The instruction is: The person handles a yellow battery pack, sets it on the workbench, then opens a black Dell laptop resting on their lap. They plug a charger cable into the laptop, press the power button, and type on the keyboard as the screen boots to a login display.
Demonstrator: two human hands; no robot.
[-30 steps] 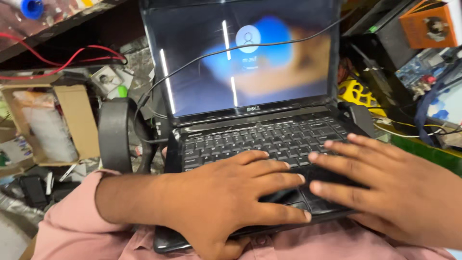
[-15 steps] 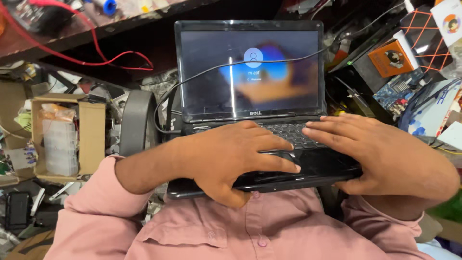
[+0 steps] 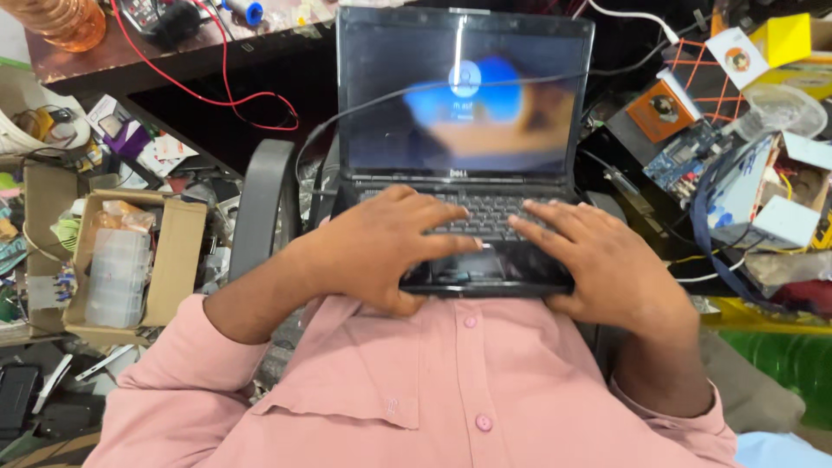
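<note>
A black laptop (image 3: 464, 95) rests on my lap with its lid up and its screen lit with a blurred blue and orange picture. My left hand (image 3: 381, 247) lies flat over the left half of the keyboard, fingers spread, thumb hooked under the front edge. Over the right palm rest and keys lies my right hand (image 3: 598, 260), fingers pointing left. A thin dark cable (image 3: 381, 97) hangs across the screen. I wear a pink buttoned shirt (image 3: 433, 390).
A black chair armrest (image 3: 260, 204) stands left of the laptop. A cardboard box (image 3: 130, 260) with a clear plastic case sits further left. Red wires (image 3: 186, 82) hang off a wooden shelf. Small boxes, circuit boards and a blue cable (image 3: 706, 217) crowd the right.
The view has pulled back and tilted down, so more of my shirt and the laptop's whole screen show. Both hands stay on the keyboard, shifted slightly toward the front edge.
</note>
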